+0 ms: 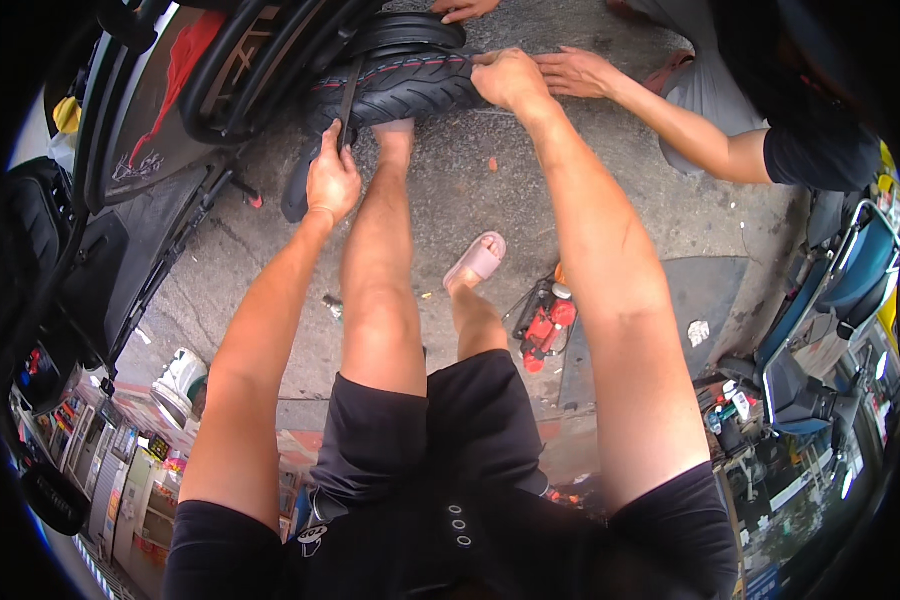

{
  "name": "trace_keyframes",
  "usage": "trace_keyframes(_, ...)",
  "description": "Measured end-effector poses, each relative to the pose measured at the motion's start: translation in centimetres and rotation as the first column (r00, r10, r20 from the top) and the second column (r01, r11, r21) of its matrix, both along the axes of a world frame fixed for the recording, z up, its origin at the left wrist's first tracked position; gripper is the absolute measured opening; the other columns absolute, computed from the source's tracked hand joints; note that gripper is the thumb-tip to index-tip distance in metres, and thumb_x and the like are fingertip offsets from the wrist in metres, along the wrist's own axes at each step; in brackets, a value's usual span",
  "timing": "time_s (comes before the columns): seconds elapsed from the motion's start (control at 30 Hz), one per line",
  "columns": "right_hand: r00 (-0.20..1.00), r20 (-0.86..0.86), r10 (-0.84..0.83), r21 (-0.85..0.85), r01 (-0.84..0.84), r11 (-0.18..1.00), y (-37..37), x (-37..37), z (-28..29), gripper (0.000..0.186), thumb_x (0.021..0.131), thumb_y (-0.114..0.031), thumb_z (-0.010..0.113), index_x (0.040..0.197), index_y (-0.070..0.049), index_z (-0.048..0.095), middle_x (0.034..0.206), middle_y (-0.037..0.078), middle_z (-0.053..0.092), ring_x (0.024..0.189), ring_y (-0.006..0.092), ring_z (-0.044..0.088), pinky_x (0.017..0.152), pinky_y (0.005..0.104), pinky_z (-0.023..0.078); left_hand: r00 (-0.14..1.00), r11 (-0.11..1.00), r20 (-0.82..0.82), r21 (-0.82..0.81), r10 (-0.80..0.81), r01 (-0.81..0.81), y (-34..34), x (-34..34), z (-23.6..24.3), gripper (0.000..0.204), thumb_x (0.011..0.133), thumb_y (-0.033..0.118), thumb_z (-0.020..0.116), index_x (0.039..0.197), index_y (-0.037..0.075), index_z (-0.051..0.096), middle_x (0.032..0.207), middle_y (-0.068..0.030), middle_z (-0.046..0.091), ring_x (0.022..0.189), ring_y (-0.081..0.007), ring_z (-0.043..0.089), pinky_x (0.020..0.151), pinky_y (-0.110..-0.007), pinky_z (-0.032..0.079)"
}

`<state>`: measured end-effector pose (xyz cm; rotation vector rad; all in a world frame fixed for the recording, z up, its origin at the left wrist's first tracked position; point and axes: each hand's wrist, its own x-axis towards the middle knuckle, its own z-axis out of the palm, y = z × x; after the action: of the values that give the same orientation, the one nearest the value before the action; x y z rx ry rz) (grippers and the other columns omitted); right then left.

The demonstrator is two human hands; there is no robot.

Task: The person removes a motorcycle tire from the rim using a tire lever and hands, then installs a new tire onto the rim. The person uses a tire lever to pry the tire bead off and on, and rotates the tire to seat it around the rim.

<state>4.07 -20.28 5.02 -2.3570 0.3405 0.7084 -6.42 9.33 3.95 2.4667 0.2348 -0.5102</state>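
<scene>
My left hand (335, 175) is closed round a long flat metal bar (350, 95), which runs up against a black tyre (402, 92) with a red stripe. My right hand (512, 75) is closed at the tyre's right end; exactly what its fingers grip is partly hidden. Beside it, a co-worker's hand (575, 72) reaches to the same end from the right. Another hand (462, 8) touches a black rounded part (400, 32) above the tyre. My left leg extends under the tyre, its foot mostly hidden.
A motorbike (150, 110) fills the upper left. A red tool (548, 320) lies right of my sandalled right foot (478, 258). The co-worker (710, 80) crouches at upper right. A blue scooter (845, 285) stands at the right; cluttered shelves (120, 470) appear at lower left.
</scene>
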Motion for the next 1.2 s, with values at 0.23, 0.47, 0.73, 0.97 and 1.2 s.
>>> trace_keyframes(0.23,0.971,-0.225,0.083,-0.126,-0.113,0.986,-2.1,7.1,-3.2,0.026,0.085,-0.026,0.066,0.091,-0.002,0.073,0.086,0.017,0.070,0.075,0.0288,0.066,0.066,0.0424,0.051,1.000,0.999,-0.009,-0.027,0.016,-0.017,-0.2,0.1,0.5,0.050,0.104,0.018,0.049,0.153,0.013,0.043,0.110,-0.0301,0.070,0.106,-0.0511,0.065,0.096,-0.055,0.049)
trace_keyframes(0.47,0.973,0.027,-0.228,0.101,0.224,0.969,1.4,-3.9,-3.0,0.036,0.098,-0.027,0.060,0.130,-0.019,0.074,0.118,0.017,0.075,0.106,0.0359,0.073,0.095,0.0429,0.056,0.998,0.997,-0.037,-0.054,0.059,-0.061,0.3,-1.0,0.3,0.049,0.104,0.016,0.051,0.153,0.012,0.044,0.102,-0.0292,0.071,0.098,-0.0503,0.067,0.090,-0.053,0.051)
trace_keyframes(0.73,0.905,0.232,-0.355,0.112,0.338,0.935,4.8,-9.7,-6.9,0.034,0.098,-0.029,0.063,0.129,-0.024,0.073,0.096,0.020,0.076,0.091,0.0412,0.074,0.082,0.0474,0.059,0.998,0.991,-0.025,-0.125,0.051,-0.054,0.4,-0.5,0.9,0.050,0.104,0.011,0.050,0.152,0.006,0.043,0.117,-0.0304,0.068,0.101,-0.0489,0.067,0.092,-0.050,0.052)
trace_keyframes(0.97,0.900,0.220,-0.376,-0.047,0.395,0.918,6.4,-9.8,-8.5,0.031,0.098,-0.032,0.063,0.127,-0.029,0.074,0.093,0.020,0.076,0.086,0.0422,0.074,0.080,0.0471,0.060,0.993,0.997,0.110,-0.058,-0.035,0.041,-0.6,0.4,0.0,0.048,0.103,0.010,0.049,0.151,0.005,0.044,0.122,-0.0305,0.067,0.108,-0.0498,0.066,0.094,-0.051,0.052)
trace_keyframes(1.2,0.963,0.064,-0.262,0.126,0.253,0.959,1.7,-4.5,-5.1,0.038,0.100,-0.029,0.056,0.135,-0.021,0.070,0.116,0.018,0.075,0.113,0.0368,0.070,0.099,0.0434,0.055,0.996,0.998,0.091,-0.056,-0.020,0.025,0.1,1.0,-0.6,0.048,0.103,0.011,0.049,0.150,0.005,0.045,0.122,-0.0305,0.068,0.116,-0.0483,0.065,0.100,-0.050,0.051)
